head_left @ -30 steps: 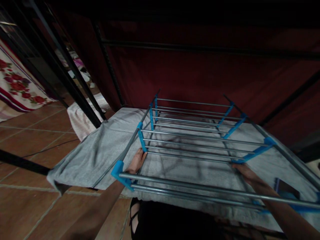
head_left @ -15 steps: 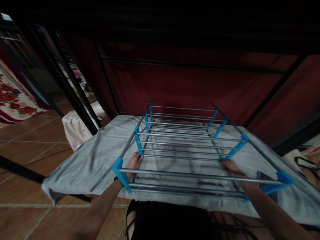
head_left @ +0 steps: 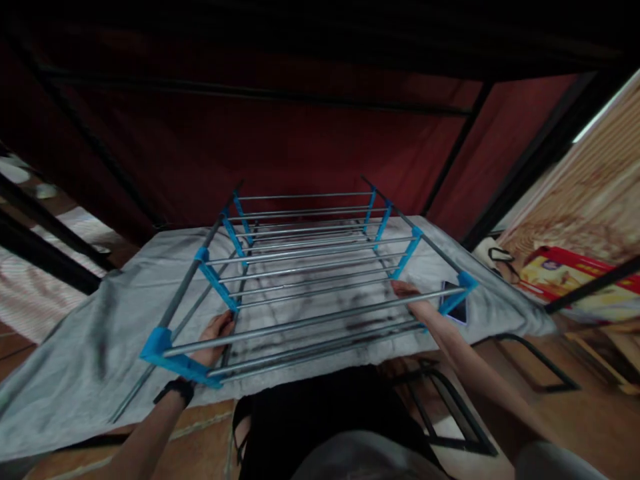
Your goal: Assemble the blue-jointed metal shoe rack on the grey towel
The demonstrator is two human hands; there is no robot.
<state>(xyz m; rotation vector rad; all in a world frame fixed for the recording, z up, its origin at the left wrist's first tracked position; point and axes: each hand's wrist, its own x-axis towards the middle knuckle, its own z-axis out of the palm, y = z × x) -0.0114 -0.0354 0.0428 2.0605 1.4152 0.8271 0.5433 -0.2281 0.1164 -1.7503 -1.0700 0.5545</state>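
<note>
Seen from above, a metal rack (head_left: 310, 267) with grey rods and blue plastic joints rests on a grey cloth (head_left: 90, 333). The left hand (head_left: 213, 337) grips its left side rail; the right hand (head_left: 413, 300) holds the right rail, beside a dark phone (head_left: 457, 308). Uneven lifting could pop joints or snag the phone.

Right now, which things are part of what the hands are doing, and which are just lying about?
In hand: metal rack, gripped by left hand and right hand; grey cloth under it.
Lying about: phone, sandal, red box.
</note>
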